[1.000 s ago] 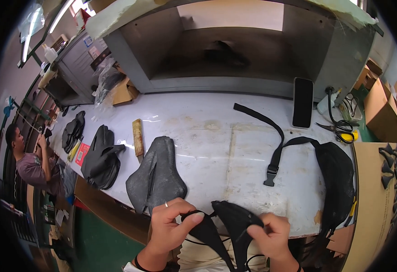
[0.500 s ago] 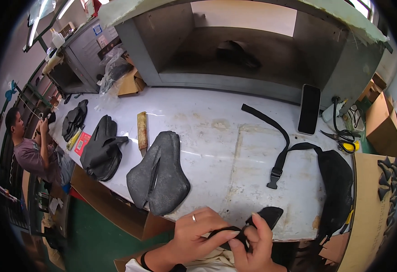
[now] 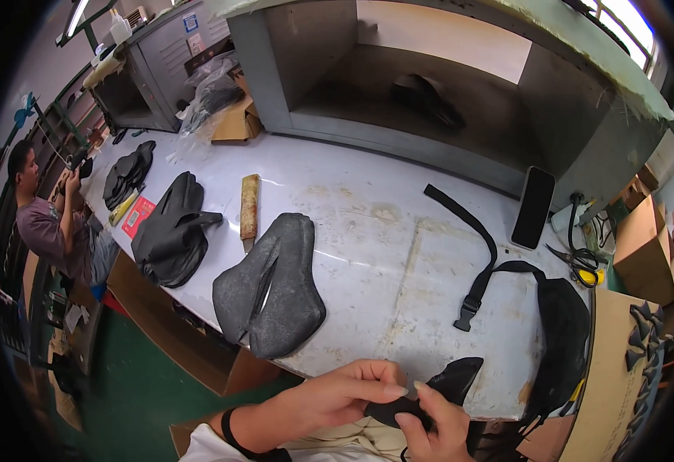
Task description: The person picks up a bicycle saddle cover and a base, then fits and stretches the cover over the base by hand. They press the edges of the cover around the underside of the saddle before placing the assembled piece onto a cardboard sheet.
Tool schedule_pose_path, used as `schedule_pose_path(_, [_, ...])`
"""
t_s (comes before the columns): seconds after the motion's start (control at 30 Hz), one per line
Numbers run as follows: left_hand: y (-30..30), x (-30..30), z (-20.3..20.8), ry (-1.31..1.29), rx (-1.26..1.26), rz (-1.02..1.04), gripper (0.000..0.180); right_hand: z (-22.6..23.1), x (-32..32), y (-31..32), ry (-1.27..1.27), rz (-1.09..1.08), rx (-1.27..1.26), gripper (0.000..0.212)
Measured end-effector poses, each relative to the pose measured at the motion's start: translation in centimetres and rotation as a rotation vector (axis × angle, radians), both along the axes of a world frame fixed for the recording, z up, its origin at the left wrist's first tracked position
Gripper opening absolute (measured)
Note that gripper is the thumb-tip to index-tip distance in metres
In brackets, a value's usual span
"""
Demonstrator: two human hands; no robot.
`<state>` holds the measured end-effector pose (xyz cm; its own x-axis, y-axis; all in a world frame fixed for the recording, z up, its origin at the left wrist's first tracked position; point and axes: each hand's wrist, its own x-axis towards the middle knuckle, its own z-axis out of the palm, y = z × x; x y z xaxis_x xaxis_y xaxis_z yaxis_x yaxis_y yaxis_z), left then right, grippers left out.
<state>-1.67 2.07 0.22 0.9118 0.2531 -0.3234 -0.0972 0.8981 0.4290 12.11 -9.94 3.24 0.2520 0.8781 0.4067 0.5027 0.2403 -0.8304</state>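
At the table's near edge, my left hand (image 3: 368,391) and my right hand (image 3: 439,423) pinch a black, smooth, leather-like piece (image 3: 456,379) between thumbs and fingers. Its pointed end sticks out beyond my right fingers; much of the rest is hidden by my hands. Left of them lies a grey bicycle saddle pad (image 3: 291,285) with a long slot down its middle. A knife with a worn, tape-wrapped handle (image 3: 250,206) rests just beyond the pad.
Dark limp covers (image 3: 174,231) lie to the left. A black waist bag (image 3: 560,331) with a buckled strap, a phone (image 3: 533,208) and scissors (image 3: 583,269) are at right. A grey metal booth (image 3: 429,131) stands behind. Another person (image 3: 60,215) works at far left.
The view has shifted and tilted a little. My hands have turned the black piece, and its pointed end now stands up more. Both hands still grip it.
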Motion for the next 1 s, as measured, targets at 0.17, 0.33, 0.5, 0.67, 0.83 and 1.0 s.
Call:
schedule_pose_path(0.17, [-0.1, -0.5, 0.2, -0.051, 0.007, -0.066, 0.017, -0.2, 0.6, -0.6, -0.018, 0.107, 0.006, 0.038])
schedule_pose_path(0.33, [0.8, -0.5, 1.8, 0.163, 0.213, 0.147, 0.021, 1.1, 0.5, -0.1, 0.074, 0.091, -0.154, 0.03])
schedule_pose_path(0.5, [0.8, -1.1, 2.7, 0.161, 1.349, 0.132, 0.019, 0.2, -0.5, -0.6, 0.292, 0.022, -0.267, 0.026])
schedule_pose_path(0.67, [0.8, -1.4, 3.5, 0.119, 1.607, 0.26, 0.013, -0.1, -0.9, -0.7, 0.493, 0.018, -0.361, 0.025])
schedule_pose_path(0.83, [0.5, -1.3, 3.3, 0.18, 1.663, 0.294, 0.013, -0.1, -1.0, -0.4, 0.506, 0.005, -0.347, 0.03])
schedule_pose_path(1.0, [-0.7, -1.8, 3.1, 0.104, 0.99, 0.017, 0.022, 0.7, -1.4, -0.3, 1.069, 0.154, -0.315, 0.049])
